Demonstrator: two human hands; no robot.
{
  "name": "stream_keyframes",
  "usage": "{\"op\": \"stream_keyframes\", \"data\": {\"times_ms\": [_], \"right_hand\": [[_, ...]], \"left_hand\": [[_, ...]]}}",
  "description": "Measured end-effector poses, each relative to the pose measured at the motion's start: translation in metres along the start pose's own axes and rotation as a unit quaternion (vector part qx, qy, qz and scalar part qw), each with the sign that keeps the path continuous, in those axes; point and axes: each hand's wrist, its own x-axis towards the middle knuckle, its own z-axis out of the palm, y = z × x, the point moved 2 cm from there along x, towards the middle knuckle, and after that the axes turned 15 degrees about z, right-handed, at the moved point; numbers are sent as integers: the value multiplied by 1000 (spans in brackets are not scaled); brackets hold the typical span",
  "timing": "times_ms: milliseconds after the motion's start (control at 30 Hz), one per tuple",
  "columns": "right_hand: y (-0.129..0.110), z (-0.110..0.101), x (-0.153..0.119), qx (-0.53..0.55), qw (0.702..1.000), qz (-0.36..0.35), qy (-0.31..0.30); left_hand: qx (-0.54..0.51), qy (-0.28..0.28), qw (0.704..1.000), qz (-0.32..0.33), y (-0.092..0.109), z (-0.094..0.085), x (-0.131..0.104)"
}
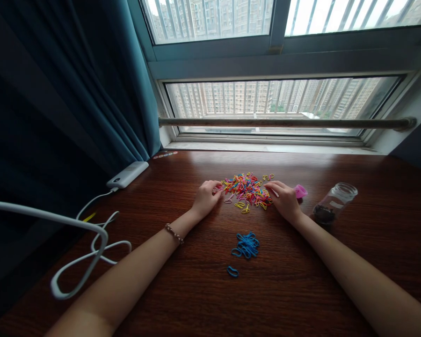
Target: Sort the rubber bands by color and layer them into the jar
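Observation:
A heap of small multicoloured rubber bands (246, 188) lies on the brown wooden table. At its left edge is my left hand (206, 197), fingers curled together with bits of pink band showing at the tips. My right hand (283, 198) reaches the right edge of the heap, its fingers stretched out and slightly apart; nothing shows in its grasp. Closer to me sits a smaller pile of blue rubber bands (247, 245). One single blue band (232, 271) lies just in front of that pile.
Right of my right hand are a pink cup-like piece (301, 191) and a clear jar (334, 204) with dark contents. At the left stand a white power strip (128, 174) and a looping white cable (103, 234). A window with a rail (284, 123) rises behind the table.

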Motion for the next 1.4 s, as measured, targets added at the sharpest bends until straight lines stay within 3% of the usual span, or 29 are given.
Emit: {"op": "stream_keyframes", "data": {"times_ms": [167,267,400,567,733,967,1167,1300,1400], "right_hand": [[-25,1,-1,86,995,39,-33],[-48,6,-6,158,976,52,-139],[-74,12,-17,194,937,16,-289],[-87,17,-29,190,900,-31,-392],[-88,18,-33,186,893,-47,-408],[-92,14,-31,192,878,-19,-437],[-88,14,-33,186,864,-18,-468],[-91,14,-30,175,878,-32,-445],[-109,1,-28,184,902,-61,-386]], "left_hand": [[21,-64,993,96,11,2,1],[27,-121,984,127,18,4,0],[38,-150,982,108,19,7,-1],[43,-152,984,86,16,8,-2],[40,-143,985,87,17,9,-2],[1,-106,988,114,13,6,0],[-36,-61,997,43,6,2,-1],[-21,-57,997,45,6,2,0],[4,-65,996,61,6,3,0]]}}
